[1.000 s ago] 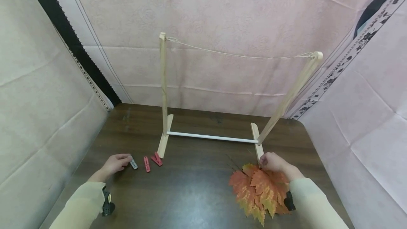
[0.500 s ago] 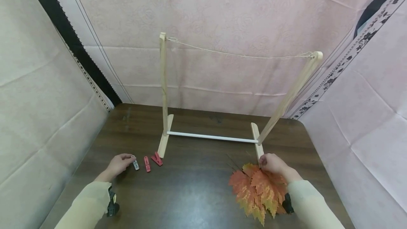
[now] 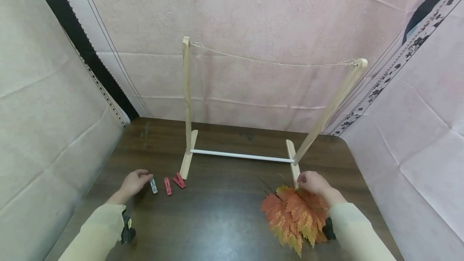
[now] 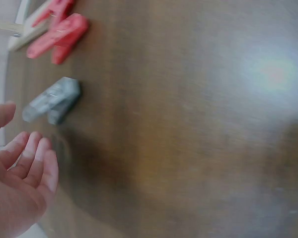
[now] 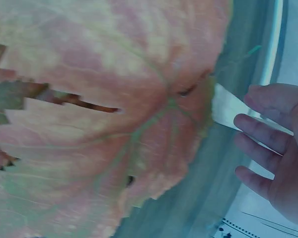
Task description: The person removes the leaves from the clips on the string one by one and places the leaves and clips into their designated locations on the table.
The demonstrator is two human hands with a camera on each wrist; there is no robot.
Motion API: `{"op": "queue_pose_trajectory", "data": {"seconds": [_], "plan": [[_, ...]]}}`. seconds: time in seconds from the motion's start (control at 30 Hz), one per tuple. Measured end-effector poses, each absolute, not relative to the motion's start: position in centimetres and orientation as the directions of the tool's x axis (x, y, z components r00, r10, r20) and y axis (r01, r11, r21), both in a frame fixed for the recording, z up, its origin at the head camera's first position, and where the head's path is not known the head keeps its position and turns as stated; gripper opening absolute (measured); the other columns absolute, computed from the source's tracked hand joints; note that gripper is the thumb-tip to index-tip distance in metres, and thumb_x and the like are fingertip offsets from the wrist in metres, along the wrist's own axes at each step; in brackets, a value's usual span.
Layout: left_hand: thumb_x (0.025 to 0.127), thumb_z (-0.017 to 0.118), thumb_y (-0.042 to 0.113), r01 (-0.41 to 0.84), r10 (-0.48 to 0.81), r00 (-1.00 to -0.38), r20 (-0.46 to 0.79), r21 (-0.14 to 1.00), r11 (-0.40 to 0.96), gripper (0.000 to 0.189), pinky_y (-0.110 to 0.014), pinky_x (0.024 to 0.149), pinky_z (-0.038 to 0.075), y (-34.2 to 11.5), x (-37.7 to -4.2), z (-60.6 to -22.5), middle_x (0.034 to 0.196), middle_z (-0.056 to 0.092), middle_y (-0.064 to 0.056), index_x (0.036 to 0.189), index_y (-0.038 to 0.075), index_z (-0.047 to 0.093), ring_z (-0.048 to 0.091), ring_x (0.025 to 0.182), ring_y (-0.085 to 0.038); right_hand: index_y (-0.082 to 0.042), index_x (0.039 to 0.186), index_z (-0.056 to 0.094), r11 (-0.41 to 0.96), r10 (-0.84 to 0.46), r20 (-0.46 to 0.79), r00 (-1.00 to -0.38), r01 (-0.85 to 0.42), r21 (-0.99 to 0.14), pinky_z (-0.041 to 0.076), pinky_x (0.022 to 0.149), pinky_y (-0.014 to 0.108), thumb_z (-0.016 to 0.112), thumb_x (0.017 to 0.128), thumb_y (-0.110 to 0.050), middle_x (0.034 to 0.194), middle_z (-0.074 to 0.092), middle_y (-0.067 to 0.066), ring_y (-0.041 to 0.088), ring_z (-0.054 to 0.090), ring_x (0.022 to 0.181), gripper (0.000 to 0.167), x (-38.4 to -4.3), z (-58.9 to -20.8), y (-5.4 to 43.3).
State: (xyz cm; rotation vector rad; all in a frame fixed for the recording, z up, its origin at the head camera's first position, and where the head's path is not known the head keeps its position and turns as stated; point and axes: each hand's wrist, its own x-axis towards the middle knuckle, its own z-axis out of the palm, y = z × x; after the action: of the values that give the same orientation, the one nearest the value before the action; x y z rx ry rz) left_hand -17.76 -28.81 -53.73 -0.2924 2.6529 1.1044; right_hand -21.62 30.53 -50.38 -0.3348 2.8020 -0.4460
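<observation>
My left hand (image 3: 133,183) hovers beside a grey clothespin (image 3: 154,185) on the table. In the left wrist view its fingers (image 4: 35,161) are relaxed and bent, with a gap to the grey clothespin (image 4: 52,100). Two red clothespins, one upright in line (image 3: 168,186) and one angled (image 3: 179,180), lie to the right of it. At the right, my right hand (image 3: 314,184) is just beyond a pile of orange-yellow maple leaves (image 3: 293,216). In the right wrist view, its loose fingers (image 5: 260,148) hold nothing and stand apart from the nearest leaf (image 5: 104,124).
Behind stands a wooden frame with a left post (image 3: 187,96), a right post (image 3: 330,110), a white crossbar (image 3: 241,156) and a string (image 3: 268,63) tied between the tops. Its right foot (image 3: 295,172) lies near my right hand. Pale cloth hangs around the brown table (image 3: 217,212).
My left hand moved right with the grey clothespin, then drew slightly back from it; the clothespin lies a little further right. My right hand rose slightly away from the leaves.
</observation>
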Motion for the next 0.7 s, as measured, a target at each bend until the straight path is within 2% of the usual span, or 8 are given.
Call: {"op": "queue_pose_trajectory", "data": {"seconds": [0.13,0.23,0.37,0.5,0.7], "plan": [[0.098,0.044,0.028,-0.224,-0.086,-0.968,-0.235,0.664,0.713,0.052,-0.048,0.083,0.05,-27.9,-19.1,-51.7,0.124,0.05,-0.035,0.13,-0.012,0.041,0.053,0.109,-0.044,-0.001,0.092,0.067,0.925,-0.253,-0.229,-0.94,-0.166,-0.343,0.052,0.07,0.042,0.06,0.088,-0.012,0.087,0.068,0.011,0.022,0.063,0.079,0.013,-22.4,-49.2,30.9],[0.098,0.044,0.029,-0.15,-0.065,-0.986,-0.151,0.665,0.732,0.052,-0.05,0.088,0.048,-27.1,-20.3,-49.8,0.127,0.049,-0.033,0.131,-0.01,0.041,0.051,0.113,-0.044,-0.002,0.093,0.067,0.916,-0.263,-0.19,-0.946,-0.183,-0.358,0.051,0.07,0.042,0.059,0.09,-0.019,0.087,0.069,0.011,0.022,0.063,0.078,0.02,-23.2,-47.9,31.0],[0.098,0.046,0.03,-0.011,0.0,-1.0,-0.017,0.653,0.757,0.05,-0.054,0.094,0.043,-25.9,-21.5,-46.6,0.128,0.049,-0.031,0.131,-0.008,0.043,0.049,0.116,-0.044,0.001,0.107,0.065,0.912,-0.256,-0.123,-0.959,-0.198,-0.36,0.05,0.081,0.05,0.05,0.096,-0.038,0.101,0.068,0.019,0.033,0.064,0.09,0.043,-24.2,-45.4,30.8],[0.097,0.049,0.028,0.128,0.089,-0.992,0.093,0.621,0.773,0.048,-0.055,0.098,0.039,-24.2,-22.2,-43.3,0.13,0.048,-0.029,0.132,-0.006,0.044,0.047,0.118,-0.043,0.005,0.12,0.057,0.918,-0.218,-0.062,-0.974,-0.183,-0.353,0.044,0.09,0.056,0.038,0.097,-0.049,0.116,0.061,0.027,0.044,0.058,0.106,0.062,-24.8,-42.6,30.2],[0.094,0.056,0.024,0.281,0.207,-0.959,0.191,0.574,0.769,0.044,-0.053,0.1,0.039,-20.5,-22.7,-39.0,0.13,0.051,-0.022,0.13,-0.001,0.05,0.048,0.12,-0.038,0.003,0.123,0.055,0.917,-0.163,0.041,-0.986,-0.167,-0.363,0.042,0.09,0.058,0.033,0.097,-0.054,0.118,0.06,0.027,0.044,0.055,0.108,0.066,-24.7,-37.8,28.2]]}}
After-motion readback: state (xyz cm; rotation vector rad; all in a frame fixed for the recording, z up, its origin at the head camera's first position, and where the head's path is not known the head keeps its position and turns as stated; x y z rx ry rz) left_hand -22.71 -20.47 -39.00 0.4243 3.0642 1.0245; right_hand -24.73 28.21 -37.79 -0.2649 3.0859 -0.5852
